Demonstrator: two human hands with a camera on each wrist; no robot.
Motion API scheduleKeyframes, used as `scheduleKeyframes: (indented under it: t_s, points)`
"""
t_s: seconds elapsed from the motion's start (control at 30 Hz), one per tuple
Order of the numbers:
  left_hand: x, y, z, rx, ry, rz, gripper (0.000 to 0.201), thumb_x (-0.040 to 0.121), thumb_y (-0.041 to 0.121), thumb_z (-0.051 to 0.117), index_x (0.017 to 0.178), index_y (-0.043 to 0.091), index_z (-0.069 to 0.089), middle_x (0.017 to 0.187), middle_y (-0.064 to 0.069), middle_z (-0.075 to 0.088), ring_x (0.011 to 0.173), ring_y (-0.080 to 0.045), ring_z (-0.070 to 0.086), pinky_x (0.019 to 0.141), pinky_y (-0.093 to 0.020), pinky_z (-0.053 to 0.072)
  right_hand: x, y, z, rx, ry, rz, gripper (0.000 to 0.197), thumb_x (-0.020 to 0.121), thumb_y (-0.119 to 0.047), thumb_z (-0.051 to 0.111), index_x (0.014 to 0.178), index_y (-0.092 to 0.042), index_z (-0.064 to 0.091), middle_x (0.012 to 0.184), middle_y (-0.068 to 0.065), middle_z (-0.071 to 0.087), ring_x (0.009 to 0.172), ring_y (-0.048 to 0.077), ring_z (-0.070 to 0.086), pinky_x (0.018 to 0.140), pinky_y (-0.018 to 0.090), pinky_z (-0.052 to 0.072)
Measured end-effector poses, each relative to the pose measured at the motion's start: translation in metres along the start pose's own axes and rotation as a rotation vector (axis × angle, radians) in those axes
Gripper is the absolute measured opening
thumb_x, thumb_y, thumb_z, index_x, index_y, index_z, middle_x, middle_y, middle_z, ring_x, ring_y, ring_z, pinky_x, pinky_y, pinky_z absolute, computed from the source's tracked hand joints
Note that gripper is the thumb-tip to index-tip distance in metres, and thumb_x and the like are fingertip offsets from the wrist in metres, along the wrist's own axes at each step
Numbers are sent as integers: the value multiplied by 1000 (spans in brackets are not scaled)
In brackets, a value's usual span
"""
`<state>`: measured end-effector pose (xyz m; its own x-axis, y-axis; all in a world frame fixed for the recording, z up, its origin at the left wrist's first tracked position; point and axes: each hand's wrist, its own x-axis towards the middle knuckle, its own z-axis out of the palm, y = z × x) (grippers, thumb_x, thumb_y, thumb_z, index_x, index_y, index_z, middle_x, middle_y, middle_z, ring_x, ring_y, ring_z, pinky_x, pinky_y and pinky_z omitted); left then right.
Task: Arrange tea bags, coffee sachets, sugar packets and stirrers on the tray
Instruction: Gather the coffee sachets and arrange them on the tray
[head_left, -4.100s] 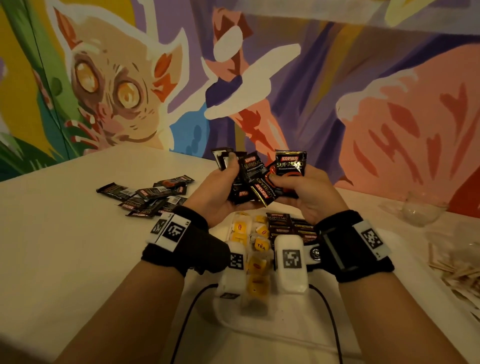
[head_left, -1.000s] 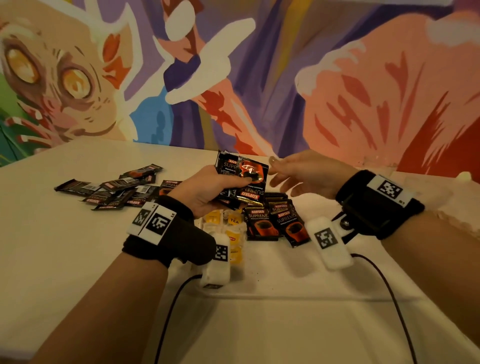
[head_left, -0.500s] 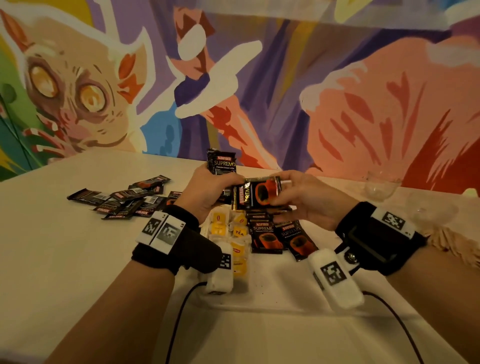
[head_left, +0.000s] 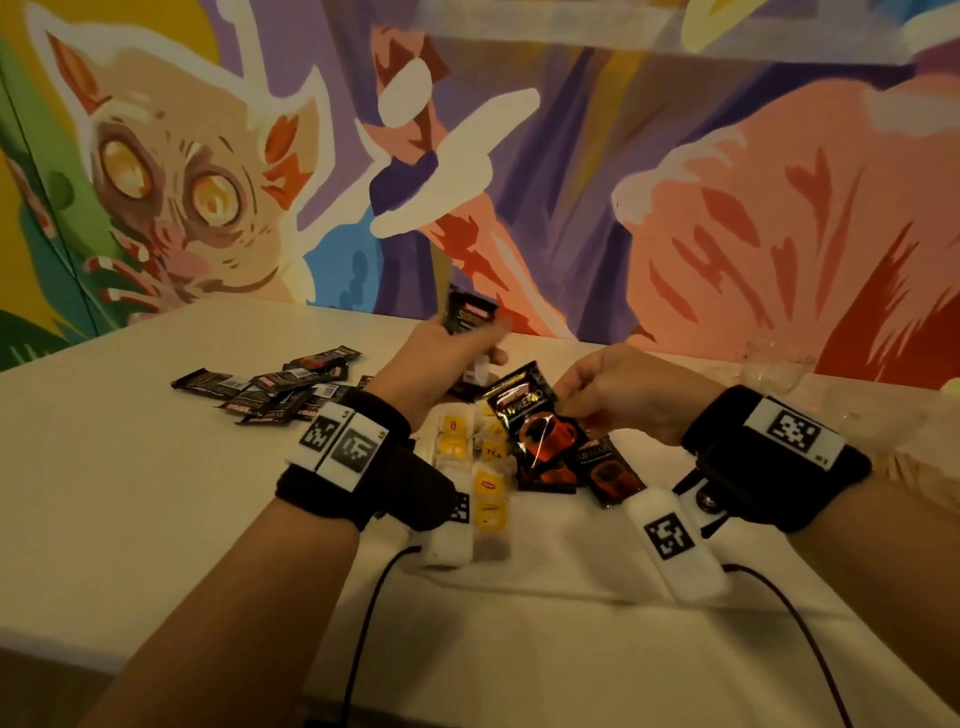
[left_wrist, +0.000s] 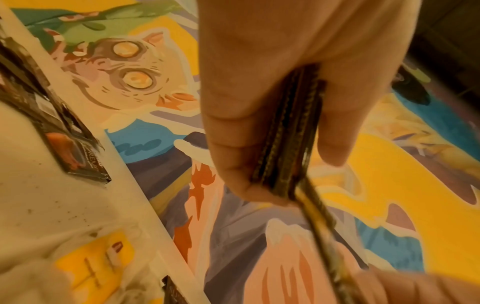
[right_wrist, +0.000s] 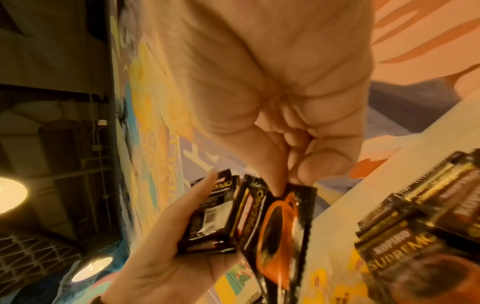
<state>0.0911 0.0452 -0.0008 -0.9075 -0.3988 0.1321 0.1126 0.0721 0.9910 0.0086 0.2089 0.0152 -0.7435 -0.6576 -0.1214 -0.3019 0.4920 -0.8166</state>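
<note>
My left hand (head_left: 447, 358) grips a small stack of black coffee sachets (head_left: 467, 314), seen edge-on between thumb and fingers (left_wrist: 288, 133) in the left wrist view. My right hand (head_left: 608, 395) pinches one black-and-orange coffee sachet (head_left: 530, 415) by its top edge (right_wrist: 280, 226), held tilted just above the white tray (head_left: 545, 545). On the tray lie yellow tea bags (head_left: 488, 483) in a column and coffee sachets (head_left: 608, 473) beside them. More sachets (right_wrist: 405, 236) show under the right hand.
A loose pile of dark sachets (head_left: 275, 389) lies on the table to the left of the tray. A clear glass (head_left: 774, 364) stands at the back right by the mural wall. Black cables (head_left: 363, 623) run from both wrist cameras toward me.
My right hand has drawn one sachet out of the left hand's stack and lowered it toward the tray. The left hand stays raised with the rest.
</note>
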Motion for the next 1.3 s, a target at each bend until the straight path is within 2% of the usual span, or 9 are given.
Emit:
scheduleKeyframes:
  t_s: [0.17,0.33,0.43,0.57,0.73,0.83,0.9,1.03,1.3]
  points:
    - [-15,10,-14,-265,50,-53,21,95,25,39,93,14,56,83,-11,65,59,-22,62,52,-25,50,-9,25,-5,105,85,187,21,85,10,55,75,-9,59,66,9,58,55,15,53,43,19,47]
    - [-22,15,-13,-266,5,-69,20,95,11,37,94,7,56,87,-14,67,72,-28,69,63,-31,57,-11,38,13,213,11,313,22,84,15,55,81,-7,55,83,15,60,67,21,59,46,23,55]
    - [-23,12,-9,-209,-15,-111,13,93,7,46,97,4,58,94,-16,69,81,-28,70,71,-36,57,-11,36,17,158,-15,292,23,83,14,58,72,-7,56,77,12,60,68,22,61,50,23,55]
    - [-24,6,1,-105,-33,-114,21,86,3,60,107,3,60,98,-16,70,79,-23,70,64,-32,60,-15,27,11,99,52,228,5,88,-4,61,84,-4,58,77,10,61,63,18,62,54,23,57]
    - [-27,2,20,-18,-99,-99,15,84,1,64,97,9,63,85,-9,71,73,-19,69,59,-29,59,-18,15,1,288,93,-1,32,93,-35,54,102,-6,61,84,6,61,55,11,53,48,19,47]
    - [-26,-1,32,22,-127,-89,17,84,1,64,100,8,64,84,-8,70,73,-18,68,63,-30,57,-20,14,-3,329,52,-46,7,90,-15,60,85,-9,62,74,4,60,45,6,51,44,17,41]
    - [-27,-2,40,7,-133,-100,15,88,10,61,102,6,63,89,-10,68,75,-19,66,66,-29,56,-18,18,-6,400,87,-69,14,90,-2,56,79,-10,57,69,4,55,42,4,51,43,16,41]
    - [-26,0,50,-145,-179,-276,37,95,41,46,105,8,60,91,-10,67,76,-20,61,69,-30,50,-17,31,-19,693,-6,-116,16,96,0,43,91,-9,55,77,5,57,52,6,53,50,15,49]
    - [-30,5,63,-201,-200,-417,15,92,20,53,96,10,62,76,-5,67,68,-15,58,62,-28,40,-20,47,-25,731,-213,-125,29,97,1,35,91,-14,59,75,-3,63,61,9,53,54,20,35]
